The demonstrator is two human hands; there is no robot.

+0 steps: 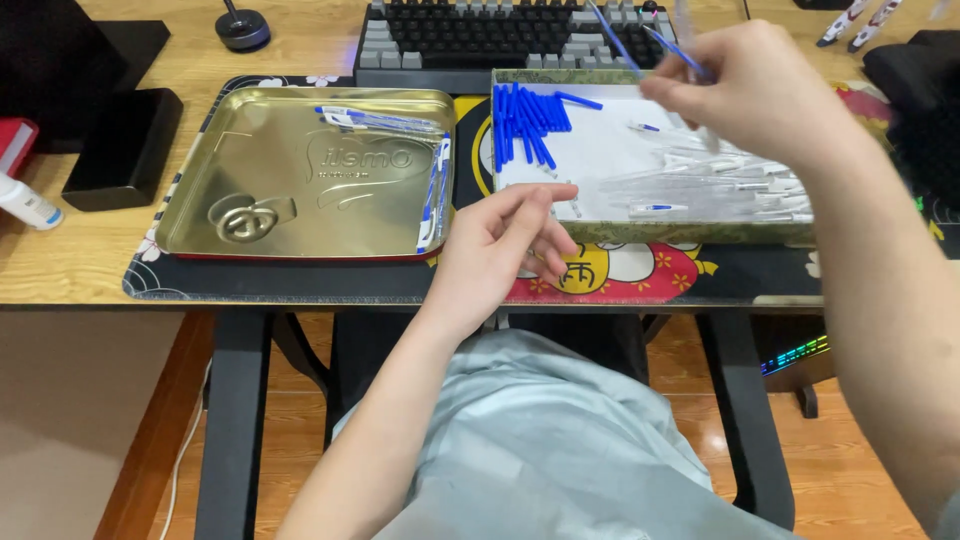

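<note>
My right hand (752, 88) is raised over the white-lined tray (640, 232) and grips thin blue pen refills (612, 40) and a clear pen barrel. My left hand (498, 250) hovers at the tray's front left corner, fingers loosely spread, holding nothing I can make out. In the tray lie a pile of blue pen caps (525, 118) at the left and several clear pen barrels (700, 185) at the right. A gold metal tray (250, 190) to the left holds a few assembled pens (378, 120) along its top and right sides.
A dark keyboard (480, 38) sits behind the trays on a patterned desk mat (640, 275). A black stand (120, 145), a white bottle (28, 205) and a red object are at the far left. A black bag lies at the far right.
</note>
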